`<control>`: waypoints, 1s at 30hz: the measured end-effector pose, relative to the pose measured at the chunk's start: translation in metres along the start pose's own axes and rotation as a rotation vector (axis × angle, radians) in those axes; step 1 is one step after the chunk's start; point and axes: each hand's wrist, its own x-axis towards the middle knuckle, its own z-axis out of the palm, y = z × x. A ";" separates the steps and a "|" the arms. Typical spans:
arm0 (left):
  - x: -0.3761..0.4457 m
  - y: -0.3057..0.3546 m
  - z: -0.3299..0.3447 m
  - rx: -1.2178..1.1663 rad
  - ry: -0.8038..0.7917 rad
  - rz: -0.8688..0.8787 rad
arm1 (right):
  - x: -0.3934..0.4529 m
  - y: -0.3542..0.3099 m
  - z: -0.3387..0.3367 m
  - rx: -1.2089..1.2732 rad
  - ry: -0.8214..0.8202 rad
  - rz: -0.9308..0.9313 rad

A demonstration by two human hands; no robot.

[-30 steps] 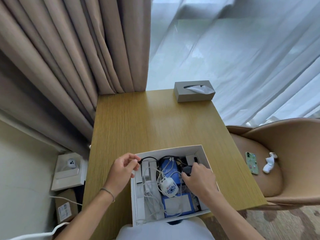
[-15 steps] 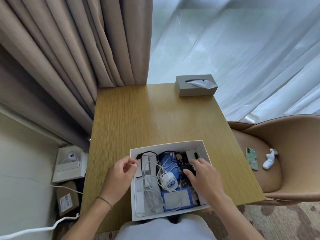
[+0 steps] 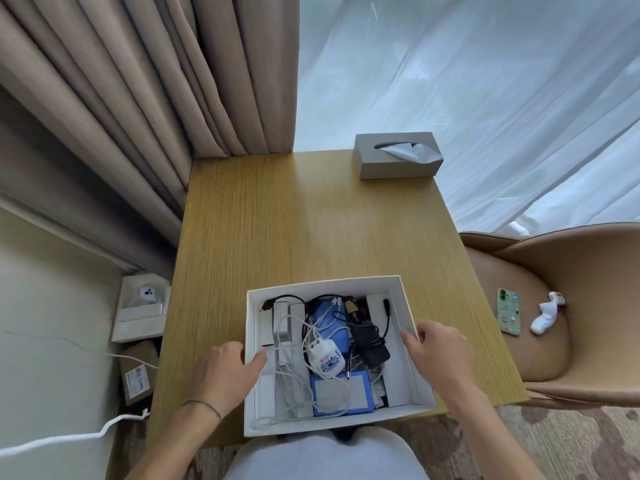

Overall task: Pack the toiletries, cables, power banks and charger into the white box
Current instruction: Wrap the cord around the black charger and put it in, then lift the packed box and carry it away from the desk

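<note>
I rest my left hand (image 3: 228,370) and right hand (image 3: 438,349), fingers relaxed and holding nothing, against opposite walls of the white box (image 3: 410,313) at the table's (image 3: 311,220) near edge, apparently steadying it; cables (image 3: 294,362) and charger (image 3: 327,356) lie inside.

One desk (image 3: 311,220) carries two boxes: one white box (image 3: 412,317) at its near edge and one grey tissue box (image 3: 398,157) at its far right corner. Inside the white box lie one white charger with a blue pattern (image 3: 323,355), one black adapter (image 3: 370,341), two blue flat packs (image 3: 341,393), at least two white cables (image 3: 291,372) and at least two black ones (image 3: 386,317); the tangle hides the exact cable count. Two hands flank the white box, one left hand (image 3: 225,372) and one right hand (image 3: 440,351). Right of the desk stands one chair (image 3: 571,271) holding one phone (image 3: 509,311) and one white cloth item (image 3: 547,317). Left of the desk, on the floor, sit one white carton (image 3: 140,310) and one brown carton (image 3: 138,372).
</note>
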 end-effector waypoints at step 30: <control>0.057 0.044 -0.077 -0.193 0.128 0.313 | 0.000 -0.028 -0.052 0.134 0.176 0.195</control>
